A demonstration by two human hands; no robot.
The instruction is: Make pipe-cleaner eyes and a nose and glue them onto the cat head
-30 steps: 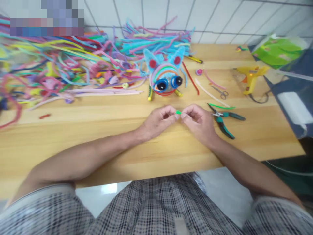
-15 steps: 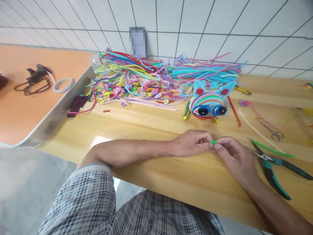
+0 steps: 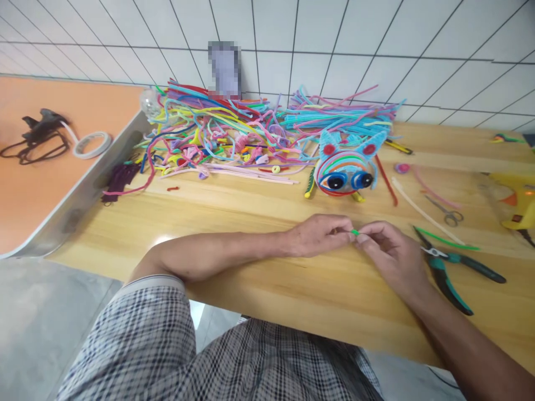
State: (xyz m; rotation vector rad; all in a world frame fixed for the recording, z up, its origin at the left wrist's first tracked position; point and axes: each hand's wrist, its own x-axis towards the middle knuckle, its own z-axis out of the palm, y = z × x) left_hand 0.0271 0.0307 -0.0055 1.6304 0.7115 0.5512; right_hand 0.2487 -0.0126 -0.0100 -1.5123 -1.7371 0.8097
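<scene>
Between my fingertips is a small bright green piece of pipe cleaner (image 3: 355,232), mostly hidden by the fingers. My left hand (image 3: 320,234) pinches it from the left, and my right hand (image 3: 387,245) pinches it from the right. Just beyond them stands a round animal figure (image 3: 346,167) made of coloured pipe cleaners, with blue ears, red spots and big black eyes. To the right of my right hand lie open pliers (image 3: 438,254) with green and black handles. A longer green pipe cleaner (image 3: 449,238) rests beside their jaws.
A heap of coloured pipe cleaners (image 3: 225,133) spreads along the wall. Small scissors (image 3: 448,213), a cream pipe cleaner (image 3: 426,214) and a yellow glue gun (image 3: 516,197) lie at the right. A tape roll (image 3: 92,146) sits on the orange surface at the left.
The camera view has turned slightly right, so everything appears shifted left and more of the glue gun shows. Both hands still pinch the green piece; a little more of it shows.
</scene>
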